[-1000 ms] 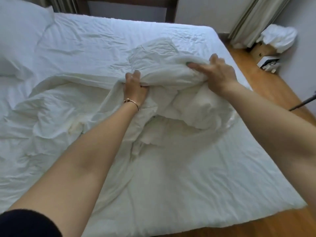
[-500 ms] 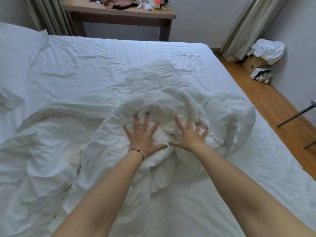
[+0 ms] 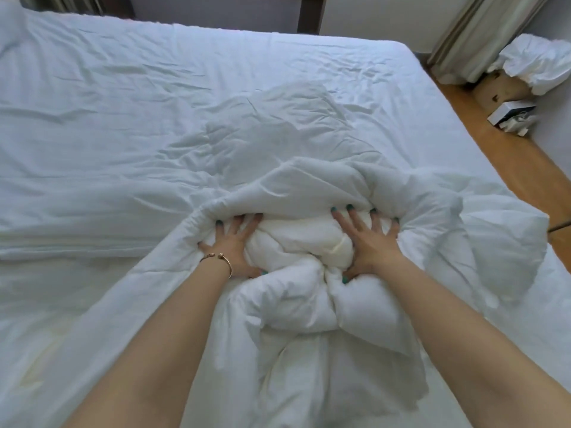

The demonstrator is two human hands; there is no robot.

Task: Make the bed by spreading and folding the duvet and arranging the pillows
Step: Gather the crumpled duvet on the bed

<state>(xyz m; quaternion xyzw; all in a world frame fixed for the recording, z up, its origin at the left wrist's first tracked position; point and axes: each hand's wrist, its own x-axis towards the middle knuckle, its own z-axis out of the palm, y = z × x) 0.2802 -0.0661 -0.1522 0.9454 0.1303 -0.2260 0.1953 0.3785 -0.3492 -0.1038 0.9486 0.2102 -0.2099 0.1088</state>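
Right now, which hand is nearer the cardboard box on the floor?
Right. The right hand presses the bunched duvet on the side toward the cardboard box; the left hand presses it farther away.

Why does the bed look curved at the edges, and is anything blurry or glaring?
Head view: the wide-angle lens bends the bed edge; soft daylight, no glare, only gentle shadows in the duvet folds; left hand and right hand look sharp; the floor box is slightly soft.
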